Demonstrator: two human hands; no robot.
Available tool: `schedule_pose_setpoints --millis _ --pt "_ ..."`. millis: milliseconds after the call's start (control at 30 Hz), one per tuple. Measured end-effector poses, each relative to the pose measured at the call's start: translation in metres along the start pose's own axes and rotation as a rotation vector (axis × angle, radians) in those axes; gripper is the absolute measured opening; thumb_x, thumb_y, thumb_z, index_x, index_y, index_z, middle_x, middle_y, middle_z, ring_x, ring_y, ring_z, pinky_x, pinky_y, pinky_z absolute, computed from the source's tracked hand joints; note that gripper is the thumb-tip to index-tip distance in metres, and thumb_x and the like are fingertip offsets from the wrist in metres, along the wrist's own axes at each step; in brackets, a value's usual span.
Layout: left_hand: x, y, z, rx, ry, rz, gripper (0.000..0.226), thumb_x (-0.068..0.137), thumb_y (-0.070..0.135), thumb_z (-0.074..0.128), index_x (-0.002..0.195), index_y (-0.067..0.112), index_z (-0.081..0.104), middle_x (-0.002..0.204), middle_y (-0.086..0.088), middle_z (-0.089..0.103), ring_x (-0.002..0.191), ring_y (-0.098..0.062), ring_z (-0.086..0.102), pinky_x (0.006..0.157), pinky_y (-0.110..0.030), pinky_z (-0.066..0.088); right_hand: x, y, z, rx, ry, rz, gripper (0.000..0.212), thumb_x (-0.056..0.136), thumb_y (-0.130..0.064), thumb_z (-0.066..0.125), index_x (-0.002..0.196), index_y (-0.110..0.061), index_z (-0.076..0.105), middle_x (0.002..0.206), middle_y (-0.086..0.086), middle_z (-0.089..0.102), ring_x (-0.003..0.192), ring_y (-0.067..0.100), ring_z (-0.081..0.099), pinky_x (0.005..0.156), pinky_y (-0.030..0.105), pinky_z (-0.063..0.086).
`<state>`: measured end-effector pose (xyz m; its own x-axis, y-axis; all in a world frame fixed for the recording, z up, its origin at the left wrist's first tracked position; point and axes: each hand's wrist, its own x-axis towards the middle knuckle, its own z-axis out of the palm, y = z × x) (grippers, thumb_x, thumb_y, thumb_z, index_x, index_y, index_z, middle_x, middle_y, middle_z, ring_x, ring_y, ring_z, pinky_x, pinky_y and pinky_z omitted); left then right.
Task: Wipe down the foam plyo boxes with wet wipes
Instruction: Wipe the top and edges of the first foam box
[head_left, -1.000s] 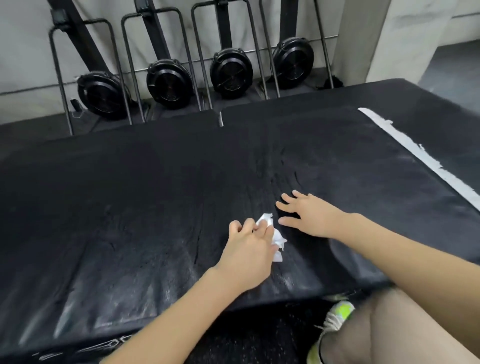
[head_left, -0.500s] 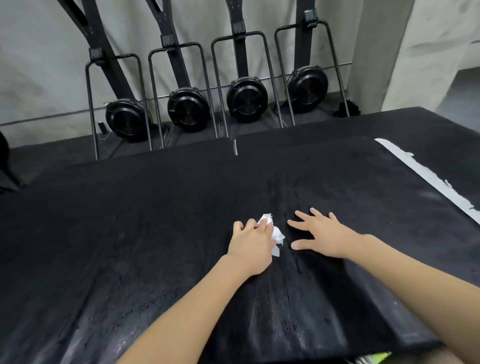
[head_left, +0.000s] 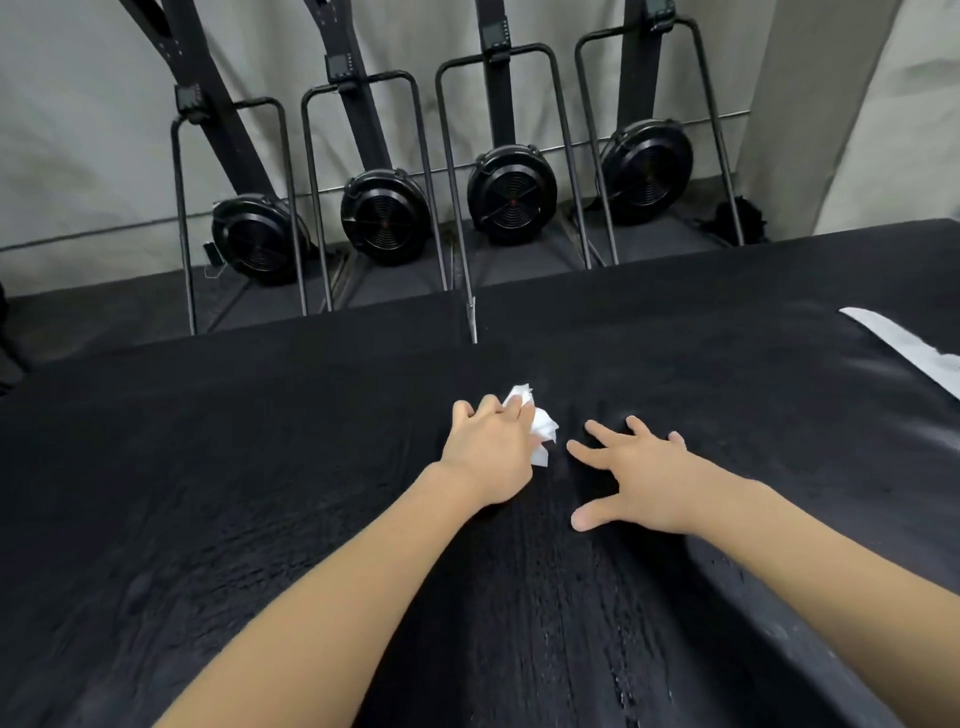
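at the centre of the frame, the left hand (head_left: 491, 454) grips a crumpled wet wipe (head_left: 540, 428) against the black foam plyo box (head_left: 260, 467); the right hand (head_left: 636, 475) rests spread beside it. wiping looks underway; next, probably a stroke across the unwiped top.

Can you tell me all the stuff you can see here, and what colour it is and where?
foam plyo box: one big top in view, black, fills the lower half of the picture, with wet streaks near the middle
wet wipe: one, white, crumpled, on the box top at the centre
white strip: one, white, on the box top at the right edge
fan machines: four, black, with metal frames, in a row by the wall behind the box
wall: pale grey, at the back
left hand: one, grips the wet wipe against the box top
right hand: one, fingers spread flat on the box top, right of the wipe
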<state>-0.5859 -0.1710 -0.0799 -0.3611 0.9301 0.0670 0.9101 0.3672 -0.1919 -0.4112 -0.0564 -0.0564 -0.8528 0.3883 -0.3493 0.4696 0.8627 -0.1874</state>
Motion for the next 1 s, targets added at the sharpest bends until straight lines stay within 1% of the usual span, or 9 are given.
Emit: schedule_pose_setpoints --millis 233,367,533,633,700,767,800,900,1000 --pt "0.071 -0.028 0.006 0.086 -0.099 -0.109 0.053 0.094 0.019 0.037 0.147 0.018 0.04 0.154 0.0 0.031 0.103 -0.027 0.036 0.075 -0.042 0.023 0.015 -0.003 0.0 -0.045 -0.022 0.027 0.094 0.081 -0.078 0.051 0.158 -0.039 0.013 0.166 -0.009 0.005 0.151 0.039 -0.004 0.113 0.07 0.012" --pt "0.1 -0.034 0.003 0.081 -0.173 -0.172 0.05 0.098 0.022 0.032 0.148 0.014 0.039 0.156 -0.008 0.027 0.119 -0.032 0.035 0.08 -0.046 0.024 0.014 -0.003 0.001 -0.026 -0.024 0.039 0.095 0.08 -0.079 0.053 0.158 -0.04 0.013 0.166 -0.01 0.004 0.151 0.038 -0.006 0.114 0.07 0.01" --pt "0.118 -0.033 -0.001 0.027 -0.189 -0.215 0.046 0.095 0.016 0.034 0.14 0.017 0.047 0.151 -0.007 0.033 0.12 -0.032 0.036 0.088 -0.048 0.031 0.015 -0.007 -0.002 -0.029 -0.031 0.044 0.096 0.079 -0.078 0.055 0.157 -0.041 0.015 0.165 -0.01 0.008 0.151 0.037 -0.004 0.113 0.07 0.011" --pt "0.118 -0.022 0.005 -0.102 -0.082 -0.109 0.047 0.098 0.02 0.039 0.145 0.018 0.039 0.154 0.0 0.033 0.108 -0.027 0.039 0.083 -0.045 0.032 0.014 -0.007 -0.004 -0.032 -0.033 0.04 0.095 0.079 -0.079 0.055 0.157 -0.04 0.016 0.165 -0.009 0.01 0.151 0.037 -0.002 0.112 0.07 0.012" --pt "0.106 -0.018 0.006 -0.274 -0.053 0.046 0.049 0.101 0.025 0.038 0.15 0.025 0.032 0.138 0.004 0.051 0.116 -0.025 0.04 0.098 -0.047 0.029 0.014 -0.007 -0.003 -0.03 -0.027 0.036 0.096 0.078 -0.08 0.054 0.157 -0.04 0.016 0.165 -0.009 0.01 0.151 0.037 -0.002 0.113 0.07 0.013" --pt "0.087 -0.025 0.004 -0.357 -0.04 0.181 0.046 0.103 0.026 0.035 0.148 0.033 0.036 0.123 0.007 0.061 0.121 -0.019 0.039 0.107 -0.038 0.016 0.014 -0.006 -0.002 -0.037 -0.021 0.034 0.096 0.078 -0.081 0.053 0.157 -0.041 0.016 0.165 -0.01 0.01 0.151 0.037 -0.002 0.113 0.07 0.013" --pt "0.078 -0.034 0.004 -0.359 -0.024 0.224 0.045 0.103 0.026 0.035 0.147 0.037 0.038 0.127 0.009 0.061 0.123 -0.015 0.039 0.107 -0.031 0.011 0.014 -0.006 -0.002 -0.038 -0.022 0.034 0.096 0.078 -0.081 0.052 0.157 -0.041 0.016 0.165 -0.01 0.009 0.151 0.037 -0.003 0.113 0.07 0.012" --pt "0.059 -0.07 0.012 -0.331 -0.003 0.198 0.047 0.106 0.03 0.034 0.15 0.045 0.032 0.137 0.016 0.055 0.126 -0.003 0.035 0.105 -0.024 0.006 0.015 -0.006 -0.002 -0.037 -0.032 0.031 0.096 0.079 -0.08 0.053 0.157 -0.041 0.014 0.166 -0.009 0.006 0.151 0.037 -0.005 0.114 0.071 0.01" --pt "0.068 -0.081 0.014 -0.215 -0.01 0.056 0.047 0.107 0.032 0.03 0.154 0.035 0.03 0.133 0.012 0.056 0.124 -0.009 0.038 0.107 -0.036 0.017 0.015 -0.007 -0.003 -0.015 -0.03 0.037 0.095 0.079 -0.077 0.057 0.157 -0.04 0.017 0.166 -0.009 0.009 0.151 0.038 -0.004 0.113 0.071 0.008"
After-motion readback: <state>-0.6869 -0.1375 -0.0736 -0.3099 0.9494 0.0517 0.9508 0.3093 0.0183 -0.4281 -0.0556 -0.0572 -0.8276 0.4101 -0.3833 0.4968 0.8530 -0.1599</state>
